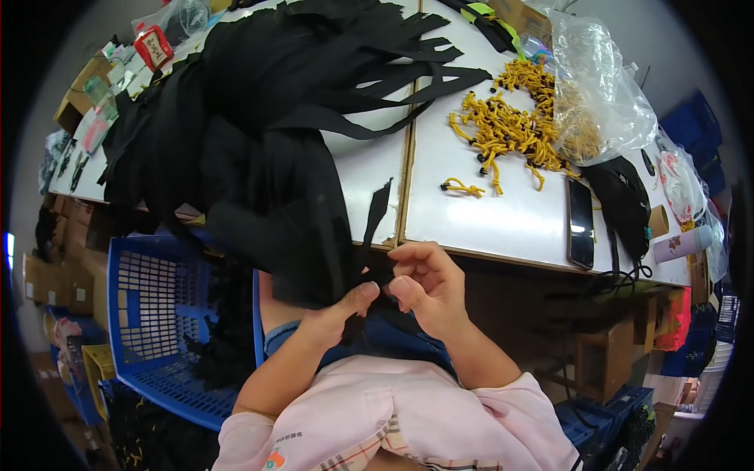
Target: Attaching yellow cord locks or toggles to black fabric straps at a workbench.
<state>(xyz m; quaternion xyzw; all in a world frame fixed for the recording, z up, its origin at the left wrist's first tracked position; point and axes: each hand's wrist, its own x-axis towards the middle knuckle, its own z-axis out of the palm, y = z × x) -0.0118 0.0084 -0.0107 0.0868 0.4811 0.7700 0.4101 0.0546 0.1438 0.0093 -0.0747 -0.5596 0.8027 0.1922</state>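
My left hand (344, 308) is closed, thumb on top, on a black fabric strip (378, 212) just in front of the table edge, above my lap. One end of the strip sticks up between the two hands. My right hand (430, 292) has its thumb and fingers pinched at the same dark material; the exact point of its grip is partly hidden. A big heap of black fabric strips (259, 86) covers the left of the table, and its near part hangs over the edge beside my left hand.
On the white table (463, 228) lie a pile of yellow cord loops (506, 125), a clear plastic bag (605, 86), a phone (580, 224), a black pouch-like item (620, 200) and a pale bottle (679, 245). A blue basket (149, 369) with black pieces stands at my left.
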